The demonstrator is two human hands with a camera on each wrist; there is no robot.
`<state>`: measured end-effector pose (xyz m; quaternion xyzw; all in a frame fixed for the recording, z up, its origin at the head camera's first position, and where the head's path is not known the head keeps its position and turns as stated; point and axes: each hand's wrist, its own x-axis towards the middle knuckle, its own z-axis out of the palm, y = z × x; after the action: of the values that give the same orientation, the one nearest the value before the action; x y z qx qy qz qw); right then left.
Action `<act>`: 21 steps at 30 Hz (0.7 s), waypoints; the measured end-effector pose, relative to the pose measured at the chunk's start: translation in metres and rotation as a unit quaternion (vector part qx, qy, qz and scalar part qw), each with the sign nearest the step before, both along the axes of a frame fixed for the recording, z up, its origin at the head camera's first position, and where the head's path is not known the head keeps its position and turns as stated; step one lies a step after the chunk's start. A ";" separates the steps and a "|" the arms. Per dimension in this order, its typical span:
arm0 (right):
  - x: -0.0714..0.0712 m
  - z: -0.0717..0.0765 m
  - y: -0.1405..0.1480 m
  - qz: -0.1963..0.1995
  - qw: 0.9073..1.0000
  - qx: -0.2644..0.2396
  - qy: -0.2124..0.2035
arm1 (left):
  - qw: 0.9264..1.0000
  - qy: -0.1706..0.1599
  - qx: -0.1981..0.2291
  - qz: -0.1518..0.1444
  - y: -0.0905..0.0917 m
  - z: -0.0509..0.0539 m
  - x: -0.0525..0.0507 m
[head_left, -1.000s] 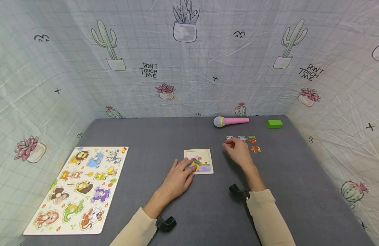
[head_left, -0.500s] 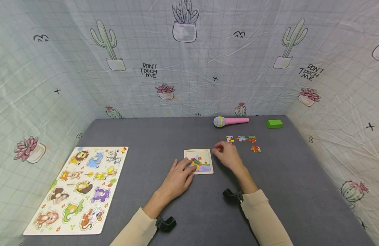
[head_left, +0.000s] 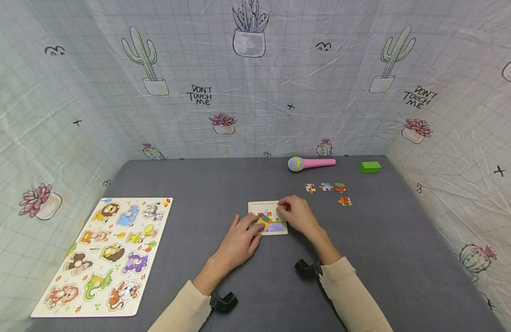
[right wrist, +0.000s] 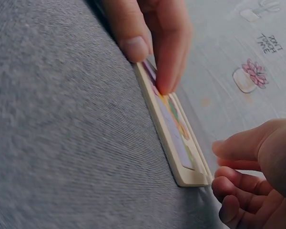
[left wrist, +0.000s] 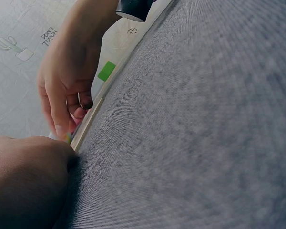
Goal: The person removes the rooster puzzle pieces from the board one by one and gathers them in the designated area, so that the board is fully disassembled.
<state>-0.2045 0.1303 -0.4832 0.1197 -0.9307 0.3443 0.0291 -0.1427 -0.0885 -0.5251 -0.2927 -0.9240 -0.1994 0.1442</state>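
A small square wooden puzzle tray (head_left: pixel 285 229), partly filled with a colourful picture, lies mid-table. My left hand (head_left: pixel 237 243) rests on its left side, fingers spread over the picture. In the right wrist view, fingertips (right wrist: pixel 167 86) of that hand press down inside the frame. Above the tray's upper right corner is my right hand (head_left: pixel 299 215), thumb and fingers bent close together. The right wrist view has this hand (right wrist: pixel 271 176) beside the tray's end; whether a piece sits between the fingertips cannot be made out. Several loose jigsaw pieces (head_left: pixel 345 201) lie beyond it.
A large animal puzzle board (head_left: pixel 127 310) lies at the left. Behind the loose pieces is a pink toy microphone (head_left: pixel 319 163), with a green block (head_left: pixel 370 167) near the far right corner. Printed cloth (head_left: pixel 259 87) hangs around the dark table (head_left: pixel 264 295).
My right hand has moved left and nearer, from beside the loose pieces to over the tray's upper right corner. The left hand has stayed on the tray.
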 end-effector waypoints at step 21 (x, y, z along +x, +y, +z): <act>0.007 -0.005 -0.018 0.048 0.998 0.041 -0.004 | 1.000 0.019 0.006 -0.005 0.000 0.003 0.001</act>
<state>-0.1977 0.1125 -0.4879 0.1640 -0.9373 0.3076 0.0040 -0.1417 -0.0885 -0.5226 -0.3003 -0.9185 -0.2000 0.1620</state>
